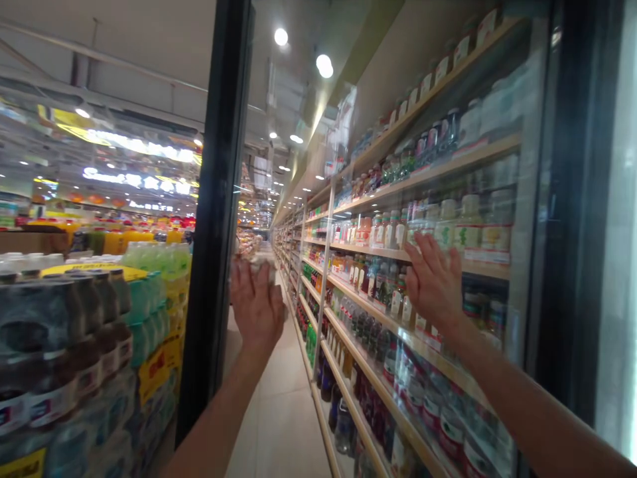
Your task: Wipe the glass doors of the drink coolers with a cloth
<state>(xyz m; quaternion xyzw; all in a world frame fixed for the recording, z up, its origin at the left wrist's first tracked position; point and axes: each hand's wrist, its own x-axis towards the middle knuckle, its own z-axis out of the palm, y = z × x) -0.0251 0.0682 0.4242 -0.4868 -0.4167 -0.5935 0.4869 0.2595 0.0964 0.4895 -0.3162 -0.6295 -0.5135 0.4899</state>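
Note:
A tall glass door (293,99) with a dark frame (213,166) stands in front of me. My left hand (256,302) is raised at the glass near the frame's left side, fingers up and apart. A pale blurred patch shows just behind its fingertips; I cannot tell whether it is a reflection or a thing. My right hand (432,279) is also up at the pane, palm forward with fingers spread and slightly bent. Nothing shows in it. Whether either palm presses on the glass is unclear. Behind the right hand, in the pane, appear shelves of bottled drinks (470,222).
Stacked, shrink-wrapped bottle packs (64,338) stand close on the left, with yellow signs (159,368) on them. A pale floor strip (283,398) runs back in the pane beside long wooden shelves (368,305). Lit store signs (139,179) hang farther off.

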